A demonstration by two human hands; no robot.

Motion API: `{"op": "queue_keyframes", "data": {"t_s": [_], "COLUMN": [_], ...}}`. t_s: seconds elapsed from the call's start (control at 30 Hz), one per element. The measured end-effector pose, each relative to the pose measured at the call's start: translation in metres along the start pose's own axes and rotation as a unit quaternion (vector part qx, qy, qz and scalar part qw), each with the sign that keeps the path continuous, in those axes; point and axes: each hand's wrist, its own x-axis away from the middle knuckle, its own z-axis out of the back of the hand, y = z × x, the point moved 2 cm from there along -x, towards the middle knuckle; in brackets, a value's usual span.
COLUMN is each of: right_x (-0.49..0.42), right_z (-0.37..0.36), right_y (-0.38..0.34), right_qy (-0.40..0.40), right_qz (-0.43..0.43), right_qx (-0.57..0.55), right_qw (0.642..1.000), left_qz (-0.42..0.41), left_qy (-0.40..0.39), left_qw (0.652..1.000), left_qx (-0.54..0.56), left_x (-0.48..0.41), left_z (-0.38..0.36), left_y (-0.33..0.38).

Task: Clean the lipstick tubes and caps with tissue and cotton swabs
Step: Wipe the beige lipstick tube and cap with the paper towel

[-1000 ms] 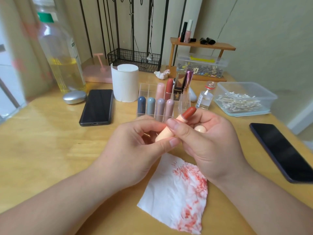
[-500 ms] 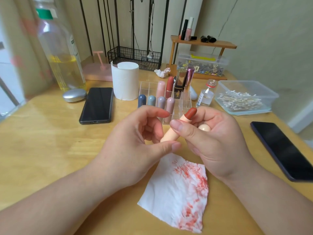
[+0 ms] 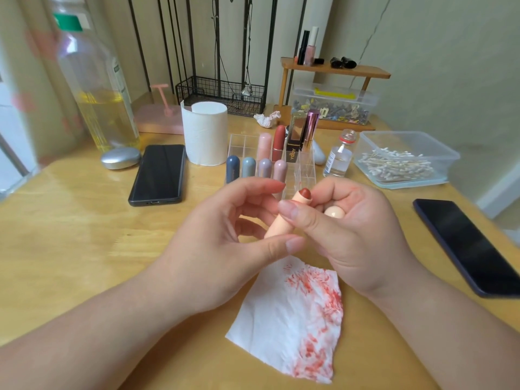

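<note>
From the head view, our right hand [image 3: 363, 237] grips the peach lipstick tube [image 3: 281, 225] above the counter [image 3: 70, 235], thumb pressed across its barrel and the dark red bullet [image 3: 304, 193] pointing away from us. The matching cap [image 3: 334, 213] is tucked under the same hand's curled fingers. Our left hand [image 3: 213, 249] curves loosely around the tube's lower end, thumb just below it, and we cannot tell whether it actually pinches the base. The red-smeared tissue [image 3: 281, 319] lies flat just beneath both hands. To do this step well, we judge we should keep the right grip steady, steer clear of the bullet, wipe with a white patch of tissue, and use the cotton swabs [image 3: 394, 164] for the rim.
</note>
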Motion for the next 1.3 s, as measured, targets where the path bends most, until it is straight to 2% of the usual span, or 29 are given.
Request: {"op": "queue_keyframes", "data": {"t_s": [0.17,0.33,0.57,0.7,0.87,1.07,1.2,1.3], "right_x": [0.002,0.001,0.001,0.0,-0.001,-0.002,-0.003,-0.009], "right_z": [-0.004,-0.003,-0.001,-0.001,0.001,0.003,0.004,0.007], "right_y": [-0.001,-0.003,0.004,0.002,0.001,0.006,0.008,0.01], "right_qy": [-0.009,-0.021,-0.01,-0.008,-0.007,-0.012,-0.017,-0.051], "right_qz": [0.002,0.013,-0.01,-0.003,0.017,0.007,-0.029,-0.107], "right_qx": [0.012,0.005,0.028,0.027,0.025,0.034,0.046,-0.069], "right_qw": [1.0,1.0,1.0,1.0,1.0,0.999,0.998,0.991], "left_qz": [-0.02,0.012,0.007,-0.01,0.004,0.018,0.02,0.03], "left_qy": [0.036,-0.008,0.017,0.027,-0.009,-0.012,0.015,0.035], "left_qw": [0.999,0.998,0.999,0.999,1.0,1.0,0.999,0.999], "left_qx": [0.0,0.061,-0.027,-0.017,0.026,0.007,-0.021,-0.028], "left_x": [0.0,0.002,-0.001,0.0,0.002,0.002,0.001,0.0], "left_z": [0.002,0.0,0.002,0.003,0.001,-0.001,0.001,0.003], "left_y": [0.001,0.0,-0.004,-0.003,0.0,-0.001,-0.001,-0.001]}}
